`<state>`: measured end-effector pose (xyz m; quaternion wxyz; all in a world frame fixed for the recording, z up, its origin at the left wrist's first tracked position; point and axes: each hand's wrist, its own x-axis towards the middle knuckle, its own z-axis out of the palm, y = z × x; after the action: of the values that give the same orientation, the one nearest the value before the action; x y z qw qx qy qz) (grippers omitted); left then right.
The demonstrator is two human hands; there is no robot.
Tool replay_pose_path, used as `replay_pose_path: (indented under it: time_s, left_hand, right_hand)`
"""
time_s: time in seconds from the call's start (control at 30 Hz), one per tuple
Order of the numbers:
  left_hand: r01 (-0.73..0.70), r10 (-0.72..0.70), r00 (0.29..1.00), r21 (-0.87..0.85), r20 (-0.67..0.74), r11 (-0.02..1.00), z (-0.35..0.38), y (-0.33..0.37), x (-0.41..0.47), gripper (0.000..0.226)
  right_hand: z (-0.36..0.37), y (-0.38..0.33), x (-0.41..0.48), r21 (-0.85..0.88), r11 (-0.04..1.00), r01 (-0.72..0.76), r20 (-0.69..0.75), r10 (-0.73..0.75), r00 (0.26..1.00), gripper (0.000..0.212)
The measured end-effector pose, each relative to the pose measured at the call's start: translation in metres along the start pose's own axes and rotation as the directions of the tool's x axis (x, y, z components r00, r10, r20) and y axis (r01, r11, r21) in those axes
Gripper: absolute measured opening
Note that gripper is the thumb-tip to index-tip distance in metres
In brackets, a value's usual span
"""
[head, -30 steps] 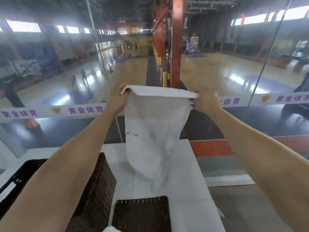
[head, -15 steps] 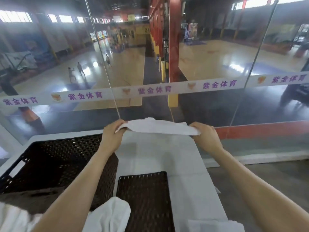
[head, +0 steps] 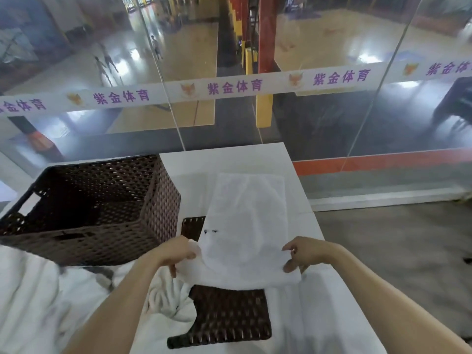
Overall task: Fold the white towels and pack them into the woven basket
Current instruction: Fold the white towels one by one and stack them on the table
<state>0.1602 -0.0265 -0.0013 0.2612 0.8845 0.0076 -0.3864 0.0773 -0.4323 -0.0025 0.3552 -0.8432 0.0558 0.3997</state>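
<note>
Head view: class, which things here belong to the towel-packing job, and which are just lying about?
Job: spread towel, pinched at its near corners by left hand and right hand; basket; towel heap.
Lying about: flat woven panel under the towel; banner on the glass.

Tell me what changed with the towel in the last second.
The white towel, held up in the air before, has come down and lies spread on the table, partly over a flat woven panel. The left hand and right hand still pinch its near corners. The woven basket stays put.
</note>
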Motion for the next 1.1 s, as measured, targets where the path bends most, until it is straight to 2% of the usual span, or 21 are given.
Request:
replay_pose_path:
  time_s: [0.07, 0.1, 0.17, 0.23, 0.3, 0.33, 0.37, 0.4, 0.47, 0.53, 0.57, 0.6, 0.7, 0.77, 0.83, 0.93, 1.03, 1.1]
  left_hand:
    - [0.096, -0.097, 0.994, 0.019, 0.055, 0.995, -0.012, 0.009, -0.005, 0.063]
    - [0.126, -0.127, 0.989, 0.018, 0.074, 0.992, -0.018, 0.015, -0.006, 0.071]
    - [0.161, -0.162, 0.98, 0.019, 0.118, 0.987, -0.03, 0.027, -0.008, 0.076]
    - [0.164, -0.162, 0.976, -0.002, 0.148, 0.986, -0.05, 0.043, -0.008, 0.068]
    - [0.044, -0.037, 0.992, -0.055, 0.117, 0.998, -0.08, 0.067, -0.003, 0.045]
    - [-0.054, 0.06, 0.997, -0.112, 0.052, 0.992, -0.098, 0.082, 0.005, 0.039]
    - [-0.148, 0.143, 0.989, -0.172, -0.045, 0.974, -0.116, 0.097, 0.016, 0.034]
    - [-0.23, 0.196, 0.968, -0.236, -0.157, 0.944, -0.132, 0.112, 0.027, 0.033]
    - [-0.33, 0.205, 0.89, -0.264, -0.408, 0.906, -0.156, 0.135, 0.052, 0.047]
    - [-0.303, 0.188, 0.794, -0.109, -0.578, 0.947, -0.159, 0.139, 0.076, 0.055]
    - [-0.261, 0.176, 0.776, -0.055, -0.606, 0.964, -0.153, 0.132, 0.089, 0.053]
    - [-0.22, 0.155, 0.782, -0.035, -0.604, 0.975, -0.141, 0.12, 0.103, 0.05]
    - [-0.048, 0.031, 0.894, -0.026, -0.448, 0.999, -0.083, 0.064, 0.15, 0.039]
    - [0.039, -0.048, 0.947, -0.033, -0.319, 0.999, -0.038, 0.03, 0.167, 0.022]
    - [0.102, -0.101, 0.961, -0.01, -0.258, 0.995, 0.003, 0.0, 0.176, 0.034]
    - [0.156, -0.152, 0.975, 0.013, -0.161, 0.988, 0.043, -0.016, 0.17, 0.048]
    - [0.206, -0.21, 0.953, -0.04, -0.217, 0.978, 0.052, -0.027, 0.167, 0.044]
    - [0.248, -0.244, 0.939, -0.015, -0.242, 0.969, 0.05, -0.036, 0.168, 0.039]
  right_hand:
    - [0.002, -0.002, -0.003, 0.117, 0.993, -0.025, 0.082, 0.016, 0.997, 0.071]
    - [0.004, -0.003, -0.003, 0.148, 0.989, -0.026, 0.108, 0.01, 0.994, 0.07]
    - [0.003, -0.005, -0.005, 0.163, 0.986, -0.033, 0.183, 0.002, 0.983, 0.055]
    - [-0.01, -0.011, -0.011, 0.164, 0.985, -0.052, 0.26, 0.008, 0.965, 0.047]
    - [-0.04, -0.021, -0.012, 0.186, 0.982, -0.027, 0.253, -0.021, 0.967, 0.044]
    - [-0.061, -0.026, -0.007, 0.235, 0.972, -0.008, 0.153, -0.029, 0.988, 0.039]
    - [-0.082, -0.03, 0.0, 0.311, 0.95, 0.024, -0.02, -0.018, 1.0, 0.034]
    - [-0.104, -0.032, 0.009, 0.388, 0.919, 0.072, -0.227, 0.02, 0.974, 0.031]
    - [-0.143, -0.034, 0.026, 0.395, 0.907, 0.145, -0.576, 0.121, 0.809, 0.037]
    - [-0.156, -0.024, 0.04, 0.308, 0.949, 0.071, -0.729, 0.187, 0.659, 0.049]
    - [-0.152, -0.015, 0.049, 0.303, 0.953, 0.026, -0.728, 0.214, 0.652, 0.05]
    - [-0.142, 0.0, 0.062, 0.321, 0.947, 0.0, -0.69, 0.234, 0.685, 0.049]
    - [-0.087, 0.037, 0.097, 0.356, 0.924, -0.138, -0.46, 0.301, 0.835, 0.041]
    - [-0.054, 0.046, 0.112, 0.267, 0.936, -0.228, -0.348, 0.315, 0.883, 0.029]
    - [-0.027, 0.046, 0.12, 0.183, 0.934, -0.306, -0.299, 0.35, 0.888, 0.029]
    - [-0.002, 0.051, 0.129, 0.146, 0.905, -0.4, -0.236, 0.424, 0.874, 0.036]
    - [0.01, 0.051, 0.132, 0.157, 0.892, -0.424, -0.183, 0.448, 0.875, 0.03]
    - [0.012, 0.051, 0.133, 0.155, 0.896, -0.416, -0.165, 0.439, 0.883, 0.022]
